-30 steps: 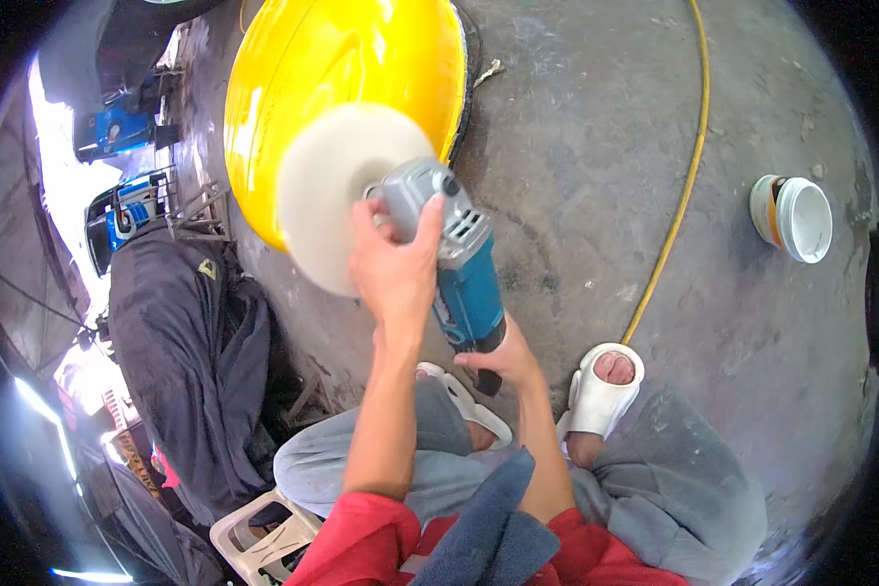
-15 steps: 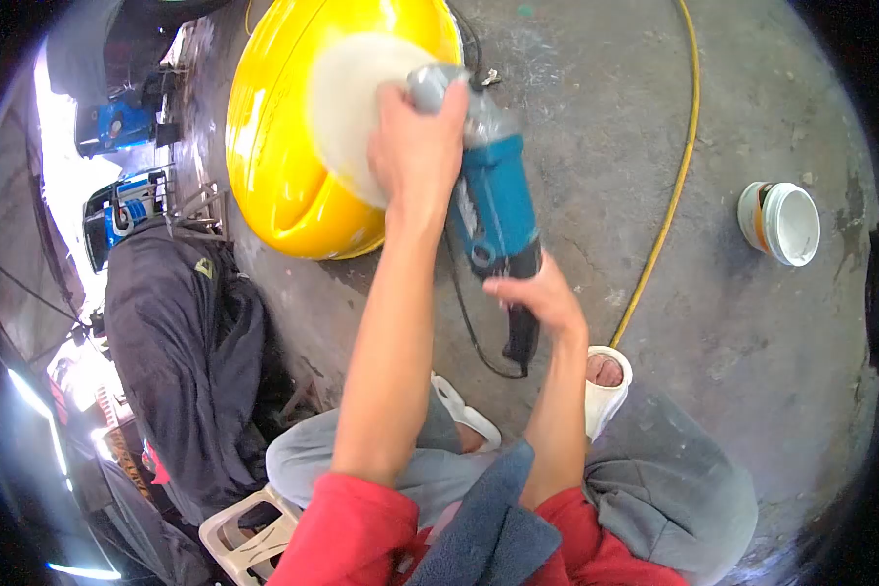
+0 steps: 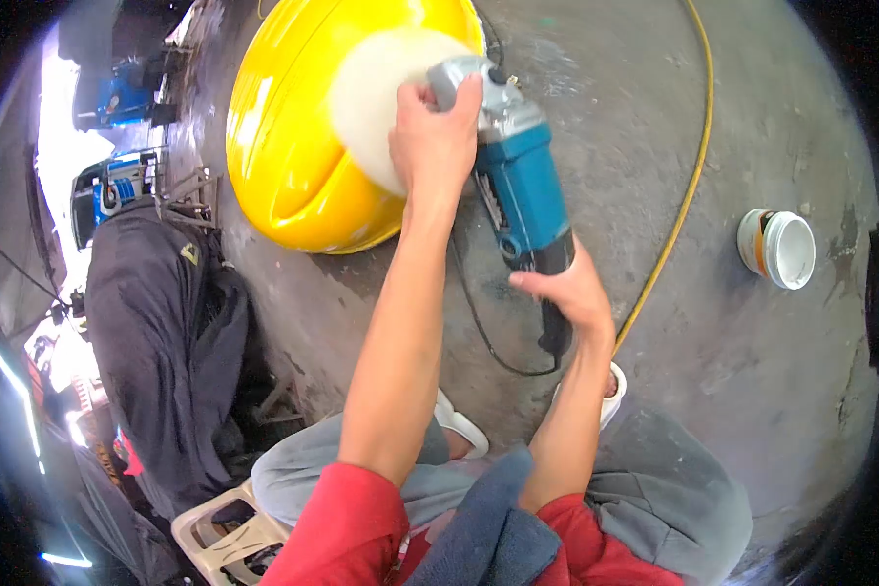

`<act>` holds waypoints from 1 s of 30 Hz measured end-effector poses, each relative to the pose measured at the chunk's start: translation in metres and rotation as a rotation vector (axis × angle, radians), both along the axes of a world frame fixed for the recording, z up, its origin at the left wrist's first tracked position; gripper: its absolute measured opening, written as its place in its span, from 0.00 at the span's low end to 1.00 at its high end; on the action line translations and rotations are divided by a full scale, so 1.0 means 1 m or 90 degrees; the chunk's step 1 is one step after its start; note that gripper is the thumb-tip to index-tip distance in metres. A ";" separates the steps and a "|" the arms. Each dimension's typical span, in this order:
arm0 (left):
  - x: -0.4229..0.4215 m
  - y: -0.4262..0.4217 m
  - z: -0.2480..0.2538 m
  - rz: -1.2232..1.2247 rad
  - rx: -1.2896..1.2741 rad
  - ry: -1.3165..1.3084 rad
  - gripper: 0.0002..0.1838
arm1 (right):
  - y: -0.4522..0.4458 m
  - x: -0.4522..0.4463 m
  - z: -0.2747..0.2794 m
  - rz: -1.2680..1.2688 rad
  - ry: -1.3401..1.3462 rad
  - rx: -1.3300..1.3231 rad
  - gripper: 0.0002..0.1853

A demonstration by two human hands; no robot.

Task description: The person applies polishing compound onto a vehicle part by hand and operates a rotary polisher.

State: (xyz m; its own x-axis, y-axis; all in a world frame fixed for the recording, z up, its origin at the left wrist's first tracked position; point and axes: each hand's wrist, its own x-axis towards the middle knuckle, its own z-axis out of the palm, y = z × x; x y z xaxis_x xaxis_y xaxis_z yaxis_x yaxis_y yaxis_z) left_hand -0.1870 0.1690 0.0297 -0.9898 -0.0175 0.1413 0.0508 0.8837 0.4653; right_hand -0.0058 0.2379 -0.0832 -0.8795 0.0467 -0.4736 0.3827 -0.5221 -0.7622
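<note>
A teal and grey power polisher (image 3: 527,195) slants across the middle of the view. My left hand (image 3: 435,146) is wrapped round its grey head, the thumb on top. Round the black rear handle, my right hand (image 3: 571,288) is closed, its thumb across the near side. The polisher's round whitish pad (image 3: 381,107), blurred, lies over the right part of a glossy yellow curved panel (image 3: 293,166). Whether the pad touches the panel cannot be made out. A black cord (image 3: 479,322) loops from the handle's end.
A yellow hose (image 3: 694,181) runs along the grey floor (image 3: 635,117). To the right is a white tub (image 3: 789,249). Dark cloth (image 3: 161,342) covers something at left, near a beige plastic stool (image 3: 230,537). My feet in white sandals are below.
The polisher and both my hands have moved up and to the right over the panel. The pad has moved away from the panel's lower edge. The black cord has come into view.
</note>
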 end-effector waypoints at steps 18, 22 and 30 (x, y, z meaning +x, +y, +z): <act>0.137 -0.186 -0.006 0.282 0.623 0.044 0.17 | -0.048 0.043 0.084 0.355 -0.054 0.433 0.50; 0.124 -0.157 -0.015 0.234 0.598 0.037 0.18 | -0.031 0.048 0.075 0.298 -0.067 0.461 0.51; 0.033 -0.033 -0.008 0.043 0.268 -0.065 0.29 | -0.009 0.034 0.038 0.009 -0.102 0.200 0.39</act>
State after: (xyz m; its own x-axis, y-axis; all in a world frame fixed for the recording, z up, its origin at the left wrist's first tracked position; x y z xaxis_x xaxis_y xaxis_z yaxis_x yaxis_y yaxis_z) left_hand -0.1536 0.1360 0.0213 -0.9931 -0.1173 0.0094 -0.0653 0.6159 0.7851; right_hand 0.0282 0.2291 -0.0454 -0.7965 0.2003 -0.5705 0.5164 -0.2655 -0.8142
